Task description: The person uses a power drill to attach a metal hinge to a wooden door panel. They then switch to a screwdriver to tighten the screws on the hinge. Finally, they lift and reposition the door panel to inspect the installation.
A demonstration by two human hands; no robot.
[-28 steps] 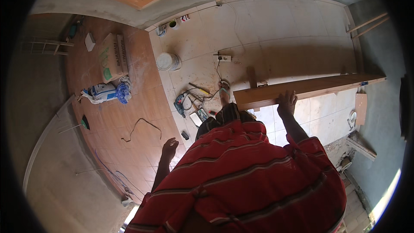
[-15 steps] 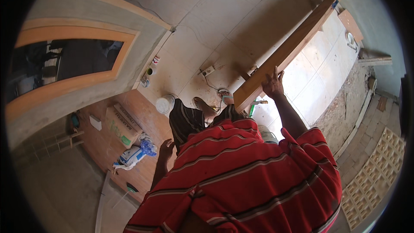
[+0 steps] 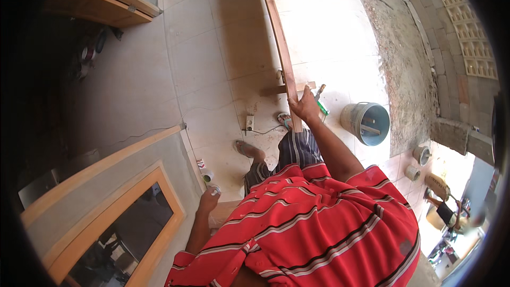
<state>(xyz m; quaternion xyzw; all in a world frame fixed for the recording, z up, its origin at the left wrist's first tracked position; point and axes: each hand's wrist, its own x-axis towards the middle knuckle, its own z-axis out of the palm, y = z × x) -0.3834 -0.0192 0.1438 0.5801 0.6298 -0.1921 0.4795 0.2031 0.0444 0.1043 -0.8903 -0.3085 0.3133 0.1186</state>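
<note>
A long wooden board [image 3: 277, 26] stands on edge, running away from my legs toward the far side. My right hand [image 3: 305, 107] grips its near end, thumb over the narrow top edge and fingers along the right side. A short wood piece [image 3: 304, 86] crosses the board low down. Right of it lies a wooden-handled tool with a green part [image 3: 323, 107]. My left hand [image 3: 209, 200] hangs low at my left side, fingers loosely curled, with nothing visible in it. Beyond that hand in the view are a small can [image 3: 207, 176] and a pale rounded item, partly covered.
A white socket block [image 3: 249, 123] with a cord lies on the tiles, left of my sandalled feet. To the right stands a grey bucket [image 3: 348, 119]. A wood-framed window [image 3: 167, 202] is set in the left wall. Another person [image 3: 450, 213] is at far lower right.
My view has swung rightward, bringing the bucket and another person into sight. My right hand has gone from spread fingers on the board to a grip round its edge. My left hand stays low.
</note>
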